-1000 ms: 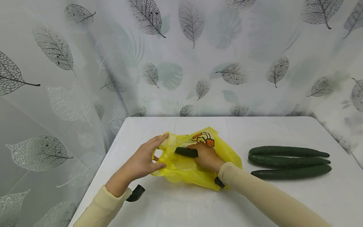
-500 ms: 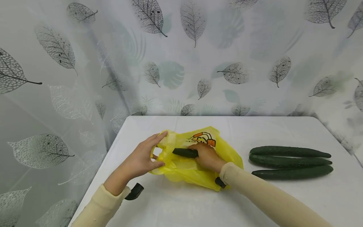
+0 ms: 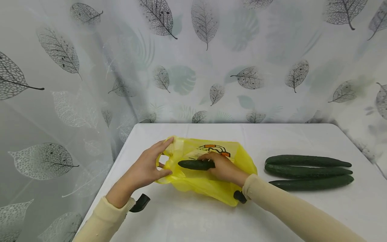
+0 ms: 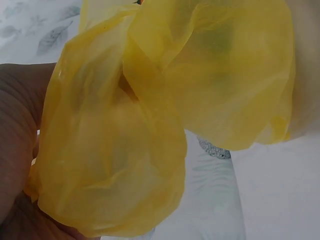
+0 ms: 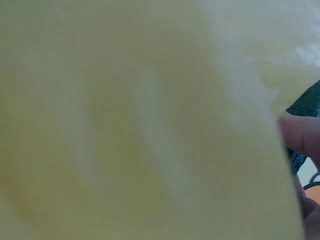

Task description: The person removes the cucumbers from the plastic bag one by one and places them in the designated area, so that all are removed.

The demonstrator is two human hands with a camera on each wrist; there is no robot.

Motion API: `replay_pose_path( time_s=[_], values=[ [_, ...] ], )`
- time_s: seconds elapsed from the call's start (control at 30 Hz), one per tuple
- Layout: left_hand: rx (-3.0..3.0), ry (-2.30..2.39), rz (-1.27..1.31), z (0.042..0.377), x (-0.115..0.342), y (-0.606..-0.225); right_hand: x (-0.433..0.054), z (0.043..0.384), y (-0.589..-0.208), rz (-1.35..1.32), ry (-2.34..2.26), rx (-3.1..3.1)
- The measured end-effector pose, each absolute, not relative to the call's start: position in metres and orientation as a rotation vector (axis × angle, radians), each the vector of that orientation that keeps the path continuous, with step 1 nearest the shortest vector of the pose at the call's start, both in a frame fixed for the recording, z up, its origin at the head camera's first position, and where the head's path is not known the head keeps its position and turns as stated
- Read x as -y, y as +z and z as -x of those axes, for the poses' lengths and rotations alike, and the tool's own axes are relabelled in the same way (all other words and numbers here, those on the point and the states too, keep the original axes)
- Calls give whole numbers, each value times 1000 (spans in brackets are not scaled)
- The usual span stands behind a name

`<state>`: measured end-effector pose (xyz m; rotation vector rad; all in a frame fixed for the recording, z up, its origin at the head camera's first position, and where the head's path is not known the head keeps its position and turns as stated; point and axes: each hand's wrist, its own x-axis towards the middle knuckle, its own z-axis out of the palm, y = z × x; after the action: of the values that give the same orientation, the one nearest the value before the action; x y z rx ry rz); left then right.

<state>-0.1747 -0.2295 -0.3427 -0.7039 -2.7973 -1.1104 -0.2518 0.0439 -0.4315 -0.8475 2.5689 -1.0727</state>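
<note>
A yellow plastic bag (image 3: 208,185) lies on its side at the middle of the table, printed in orange and black. My left hand (image 3: 145,169) holds its left end by the handle part, thumb and fingers spread apart; the left wrist view shows the yellow film filling the space beside that hand (image 4: 15,135). With my right hand (image 3: 225,166) I grip a dark green cucumber (image 3: 193,164) at the bag; its tip points left. The cucumber's right end is hidden by the hand and bag. Yellow film covers most of the right wrist view, leaving some fingers (image 5: 302,134) visible.
Several more cucumbers are not seen; three lie side by side at the table's right: a far one (image 3: 306,160), a middle one (image 3: 306,171) and a near one (image 3: 311,184). A leaf-patterned curtain (image 3: 242,60) hangs behind the white table (image 3: 181,215).
My left hand has shifted slightly left with the bag's end. The bag's far edge has straightened. More of the cucumber shows, its tip farther left, while my right wrist sits a little farther right.
</note>
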Motion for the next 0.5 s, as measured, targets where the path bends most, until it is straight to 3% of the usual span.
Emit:
replay_pose_path(
  time_s=[0.5],
  values=[
    [2793, -1137, 676, 176, 232, -344, -60, 239, -414, 1115, -1288, -2389]
  ],
)
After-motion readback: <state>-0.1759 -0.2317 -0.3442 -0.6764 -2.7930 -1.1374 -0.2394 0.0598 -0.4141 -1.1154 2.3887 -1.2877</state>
